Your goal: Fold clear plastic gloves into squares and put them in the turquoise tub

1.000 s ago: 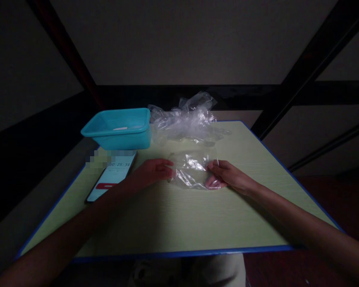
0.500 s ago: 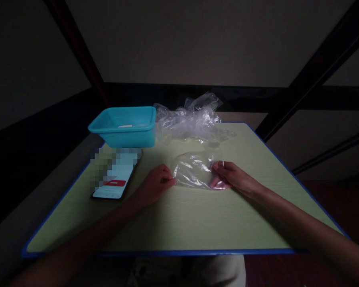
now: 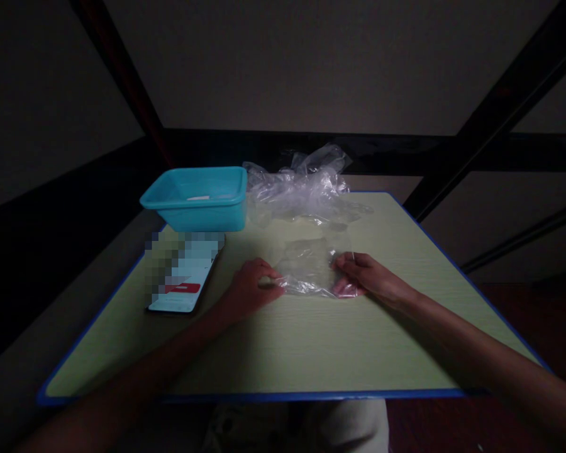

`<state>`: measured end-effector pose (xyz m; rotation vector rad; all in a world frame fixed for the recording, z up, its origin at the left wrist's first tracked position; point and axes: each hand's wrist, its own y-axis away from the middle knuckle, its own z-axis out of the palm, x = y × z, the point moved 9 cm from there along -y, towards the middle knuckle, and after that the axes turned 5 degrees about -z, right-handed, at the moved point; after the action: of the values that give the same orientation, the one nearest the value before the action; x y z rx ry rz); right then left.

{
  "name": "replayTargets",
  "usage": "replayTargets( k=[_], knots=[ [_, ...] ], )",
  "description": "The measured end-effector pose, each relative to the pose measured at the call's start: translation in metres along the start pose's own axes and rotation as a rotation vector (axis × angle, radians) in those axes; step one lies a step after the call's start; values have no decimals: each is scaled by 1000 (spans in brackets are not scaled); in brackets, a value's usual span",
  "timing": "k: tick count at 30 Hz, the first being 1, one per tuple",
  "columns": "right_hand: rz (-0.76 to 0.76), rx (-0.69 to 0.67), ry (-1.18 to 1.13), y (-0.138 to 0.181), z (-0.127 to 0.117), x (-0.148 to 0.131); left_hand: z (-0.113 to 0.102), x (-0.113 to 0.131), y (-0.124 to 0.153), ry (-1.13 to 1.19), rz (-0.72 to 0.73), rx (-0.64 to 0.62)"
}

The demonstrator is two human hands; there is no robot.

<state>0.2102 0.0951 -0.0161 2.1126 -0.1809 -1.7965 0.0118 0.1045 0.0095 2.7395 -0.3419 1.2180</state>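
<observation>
A clear plastic bag [image 3: 306, 264] lies between my hands above the middle of the table. My left hand [image 3: 257, 284] grips its near left corner between thumb and fingertips, with a small gap showing behind the tips. At the right edge, my right hand [image 3: 370, 277] is closed on the bag, and some fingers show pinkish through the film. I cannot tell whether those fingers are inside the bag or under it. Behind it is a crumpled heap of clear plastic bags [image 3: 302, 192].
A turquoise plastic basin [image 3: 202, 218] with something white inside stands at the back left. In front of it lies a phone [image 3: 182, 299] with its screen lit, partly blurred out. The pale table [image 3: 321, 352] has a blue edge, and a wall rises behind.
My left hand has shifted slightly right, its thumb and forefinger further apart at the base. The bag's left side has slackened and bunched toward the near edge. My right hand stays nearly still.
</observation>
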Motion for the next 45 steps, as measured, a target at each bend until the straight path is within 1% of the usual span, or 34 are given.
replayTargets(
  k=[4,8,12,17,19,23,26,31,34,36,38,45],
  knots=[
    [-9,2,-3,1,0,-1,1,-2,-4,195,-99,-73],
    [-9,-6,-4,2,1,-3,7,2,-7,318,-110,-124],
    [-15,-10,-4,2,2,-4,13,4,-7,336,-87,-157],
    [-1,-5,6,2,1,-2,10,8,-8,277,-16,-143],
    [5,2,12,1,1,-2,12,10,-8,288,-5,-169],
    [5,2,13,1,1,-2,20,7,-8,398,-52,-250],
    [0,-3,12,1,1,-1,24,3,-10,419,-104,-296],
    [-9,-6,19,1,1,-3,28,-1,-11,448,-198,-411],
    [-7,-6,27,1,1,-3,28,3,-10,416,-175,-467],
    [-3,-4,32,1,1,-3,27,7,-8,382,-133,-487],
    [0,1,34,1,1,-3,27,8,-6,381,-121,-494],
    [16,15,36,4,1,-4,31,2,-5,496,-183,-480]
  ],
)
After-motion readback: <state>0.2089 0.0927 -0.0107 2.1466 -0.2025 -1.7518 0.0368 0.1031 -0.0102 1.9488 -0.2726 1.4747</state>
